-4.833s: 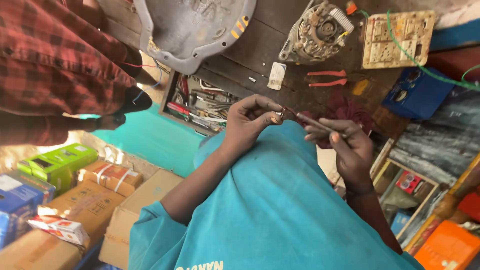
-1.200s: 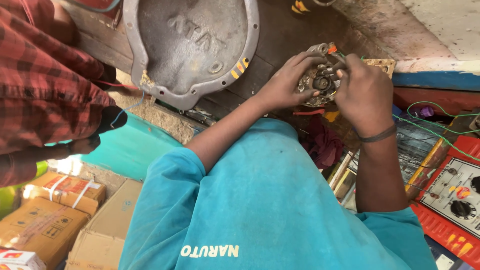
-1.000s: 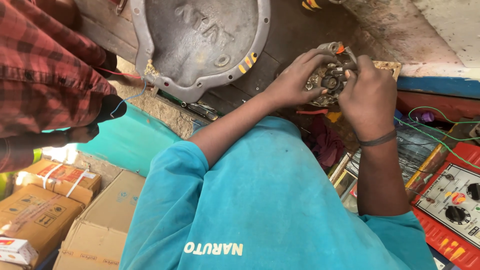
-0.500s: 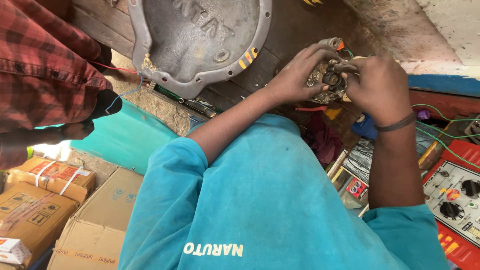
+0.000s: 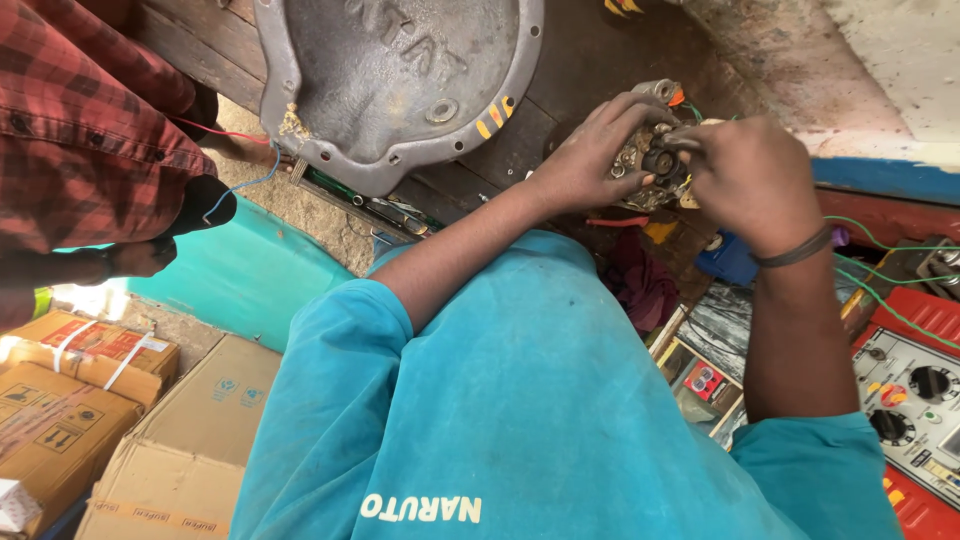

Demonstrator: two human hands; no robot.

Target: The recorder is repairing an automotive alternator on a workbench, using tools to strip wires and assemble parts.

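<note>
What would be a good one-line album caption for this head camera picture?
Both hands, left hand and right hand, grip a small greasy motor part beside a big grey metal cover.

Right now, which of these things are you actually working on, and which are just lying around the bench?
In use:
- left hand and right hand, both gripping the small motor part

Lying about:
- big grey metal cover
- red tester box
- cardboard boxes
- dark red rag

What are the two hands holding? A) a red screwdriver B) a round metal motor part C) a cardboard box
B: the left hand and the right hand both grip a round, greasy metal motor part above the dark wooden bench.
</note>
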